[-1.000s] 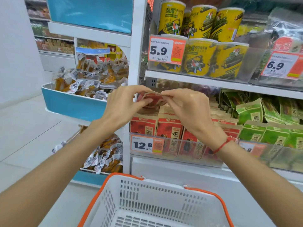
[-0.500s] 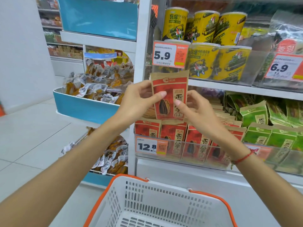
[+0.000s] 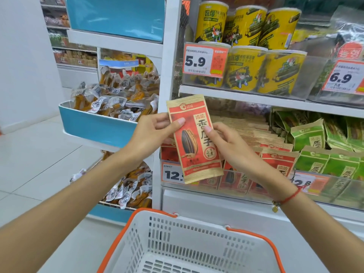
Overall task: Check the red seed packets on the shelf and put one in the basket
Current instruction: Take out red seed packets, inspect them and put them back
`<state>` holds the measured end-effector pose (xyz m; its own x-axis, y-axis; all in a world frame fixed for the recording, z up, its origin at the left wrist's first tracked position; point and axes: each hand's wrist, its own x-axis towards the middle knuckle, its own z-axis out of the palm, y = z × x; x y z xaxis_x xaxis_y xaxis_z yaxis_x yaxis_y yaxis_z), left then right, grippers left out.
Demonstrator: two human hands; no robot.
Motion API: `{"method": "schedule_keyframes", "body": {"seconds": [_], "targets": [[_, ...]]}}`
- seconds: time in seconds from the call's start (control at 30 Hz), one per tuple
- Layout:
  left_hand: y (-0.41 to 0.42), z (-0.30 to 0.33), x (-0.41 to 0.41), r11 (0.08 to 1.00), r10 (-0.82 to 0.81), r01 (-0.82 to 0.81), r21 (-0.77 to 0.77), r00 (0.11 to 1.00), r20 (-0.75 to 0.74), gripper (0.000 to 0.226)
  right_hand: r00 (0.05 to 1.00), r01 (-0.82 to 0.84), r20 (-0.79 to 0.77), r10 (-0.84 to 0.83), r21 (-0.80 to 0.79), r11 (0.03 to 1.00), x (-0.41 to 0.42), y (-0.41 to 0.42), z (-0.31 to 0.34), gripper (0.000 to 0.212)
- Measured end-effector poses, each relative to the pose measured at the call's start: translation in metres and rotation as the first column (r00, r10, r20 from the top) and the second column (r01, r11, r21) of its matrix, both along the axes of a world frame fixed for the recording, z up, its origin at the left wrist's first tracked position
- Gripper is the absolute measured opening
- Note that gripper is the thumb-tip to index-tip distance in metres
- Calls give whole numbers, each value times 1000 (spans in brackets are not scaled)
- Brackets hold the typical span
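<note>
1. On the far left a blue bin (image 3: 94, 127) holds many clear bags of yellow snacks (image 3: 116, 99).
2. The left hand (image 3: 151, 133) pinches the left edge of a red seed packet (image 3: 194, 140), with the thumb on the front and the fingers behind.
3. The packet stands almost upright and tips a little to the left. It is up in the air in front of the shelf (image 3: 256, 99) and above the basket, with a big dark seed drawn on its front.
4. The right hand (image 3: 226, 144) pinches the packet's right side, with the thumb on the front.
5. A white basket (image 3: 189, 243) with orange handles sits at the bottom, under both arms.
6. More red packets (image 3: 275, 158) stand in the shelf row behind the hands.
7. Green packets (image 3: 319, 154) are to the right of them.
8. Yellow tubs (image 3: 246, 46) stand on the shelf above.
</note>
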<state>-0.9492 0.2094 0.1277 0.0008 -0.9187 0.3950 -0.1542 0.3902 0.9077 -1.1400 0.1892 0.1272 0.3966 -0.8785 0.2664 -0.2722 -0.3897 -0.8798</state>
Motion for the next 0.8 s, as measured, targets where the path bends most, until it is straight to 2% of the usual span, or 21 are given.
{"method": "schedule_keyframes", "body": {"seconds": [0.1,0.2,0.33,0.4,0.47,0.6,0.7,0.77,0.8], "targets": [[-2,-4,0,999,7,-4,43,998,-54,10,998,-45,37,41,120,992,0,0,-7,20],[-2,-9,-4,998,35,-30,61,995,-89,8,993,-117,41,110,245,962,-10,-2,-12,31],[-1,-19,-7,993,82,-67,96,984,-159,7,957,-268,-13,290,350,898,-28,0,-11,67],[1,-24,-8,991,91,-73,112,981,-174,9,942,-304,-24,334,360,882,-32,2,-13,75],[2,-28,-9,991,86,-68,112,982,-167,13,940,-312,-19,342,363,878,-33,5,-17,74],[5,-29,-11,992,98,-83,96,983,-155,13,943,-332,128,307,410,849,-35,10,-20,61],[4,-27,-12,971,235,-226,78,961,-146,31,956,-289,157,249,356,889,-31,13,-18,52],[4,-24,-12,929,370,-369,33,923,-105,48,979,-198,93,182,214,956,-25,17,-16,52],[6,-21,-14,912,408,-409,3,908,-95,48,990,-137,44,133,96,986,-21,19,-16,53]]}}
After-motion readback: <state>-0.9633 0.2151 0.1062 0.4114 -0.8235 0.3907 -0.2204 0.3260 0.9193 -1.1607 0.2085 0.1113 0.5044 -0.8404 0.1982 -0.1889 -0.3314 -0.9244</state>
